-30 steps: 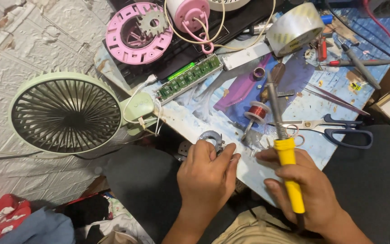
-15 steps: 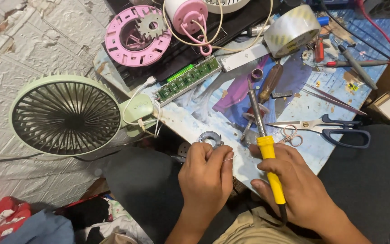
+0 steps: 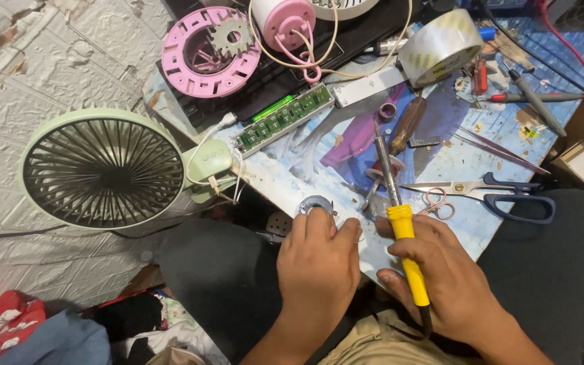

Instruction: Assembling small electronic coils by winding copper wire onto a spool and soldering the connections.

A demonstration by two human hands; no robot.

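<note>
My right hand [image 3: 444, 277] grips a soldering iron [image 3: 400, 216] by its yellow handle, the metal tip pointing away toward the purple sheet [image 3: 359, 138]. My left hand [image 3: 322, 260] rests at the near edge of the work board [image 3: 481, 223], fingers closed on a small round metal part [image 3: 314, 203] that shows just past the fingertips. A green circuit board [image 3: 284, 119] with wires lies beyond it, wired to a pale green fan [image 3: 106, 169] hanging off the board's left side.
Blue-handled scissors [image 3: 501, 192] lie right of the iron. A tape roll [image 3: 439, 46], a wooden-handled tool [image 3: 407, 125], tweezers [image 3: 495, 150] and screwdrivers [image 3: 522, 94] lie further back. A pink fan housing [image 3: 201, 54] with a grey gear and a pink motor [image 3: 285, 20] sit at the far left.
My right hand has drawn the soldering iron leftward and nearer, its tip swinging from the wire spool toward the purple sheet. My left hand stays on the round metal part.
</note>
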